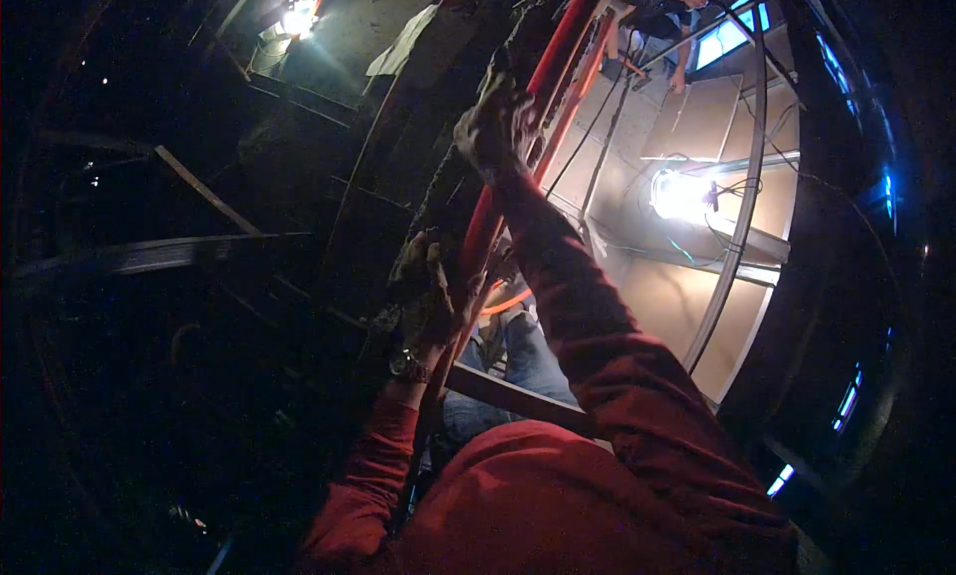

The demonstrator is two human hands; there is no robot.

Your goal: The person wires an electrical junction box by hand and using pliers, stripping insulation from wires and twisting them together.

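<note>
A long red pipe or rail (554, 62) slants from the top of the view down toward my body. Beside it on the left runs a dark, rough-edged beam (438, 192). My right hand (498, 127) reaches far up the beam, against the red pipe, its fingers curled; whatever lies inside them is too dark to make out. Nearer to me, my left hand (423, 291) rests at the beam's edge next to the pipe's lower part, a watch (406, 364) on its wrist. Shadow hides most of its fingers. An orange hose or cable (510, 302) curves below the pipe.
A bright work lamp (685, 193) glares on the right among light panels (732, 321) and a long curved metal bar (747, 207). Another lamp (297, 19) shines at the upper left. At the top right, another person's hand (678, 79) shows. Wooden crosspiece (513, 394) crosses over my legs.
</note>
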